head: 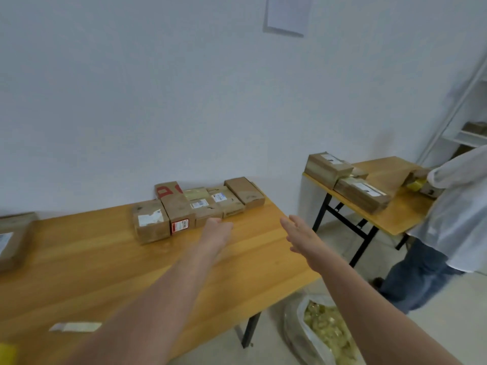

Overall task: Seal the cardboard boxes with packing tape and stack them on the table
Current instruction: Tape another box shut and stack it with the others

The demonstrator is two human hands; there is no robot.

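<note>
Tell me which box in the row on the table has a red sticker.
The long box, second from the left: red-and-white sticker on its near end, red print on top. No other box there shows red.

Two benches [92, 259] [395, 217] are in view. The near one bears at least six boxes [151, 222]: five clustered, plus one box [13, 238] at its left edge. The far one bears at least two more boxes [328, 164]. There is one bag [324, 333], one paper [286, 14], one strip [75, 327] and one other person [453, 206].
</note>
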